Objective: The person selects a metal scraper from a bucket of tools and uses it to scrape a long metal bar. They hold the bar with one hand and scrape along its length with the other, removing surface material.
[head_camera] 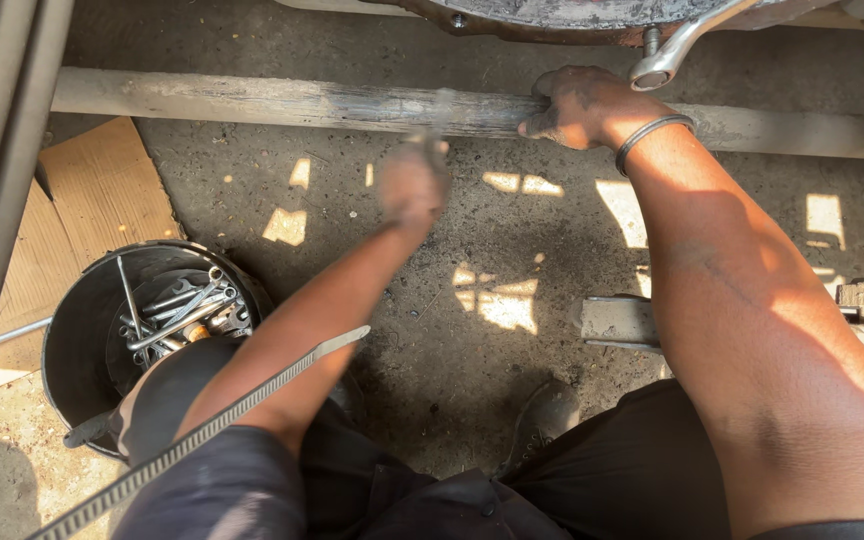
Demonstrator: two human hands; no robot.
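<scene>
**Two hands at a grimy bar, low over the ground**

Head view:

Nearest the lens: dark trousers point(592, 480) and a dark sleeve point(222, 490), with a long toothed strap point(202, 435) slanting across the left forearm from bottom left up toward centre.

Further out, right hand point(577, 108) clamped on a long, dirty horizontal bar point(282, 102), fingers curled over its top edge, knuckles blackened with grease. Thin metal bangle point(652, 135) round that wrist. Just above and right of the hand, end of a shiny ring spanner point(667, 55) hanging from a bolt on a rusty metal casing point(552, 15) at the top edge.

Left hand point(414, 180) blurred by motion, raised just below the bar near its middle; closed rather than spread as far as visible, and something small and grey seems to sit at its top, but cannot tell what, nor whether actually gripped. Touching the bar or just short of it: cannot tell.

Bar itself running the full width, across the upper part of the view, resting over rough, oil-stained ground point(472, 340) dappled with patches of sunlight.

Lower left: black bucket point(77, 330) holding a jumble of spanners point(177, 310). Beside it, flattened cardboard point(102, 190) on the ground. Right of centre, a pale metal block point(617, 320) partly hidden behind the right forearm. Dark shoe point(542, 415) beneath, well apart from the bucket.
</scene>
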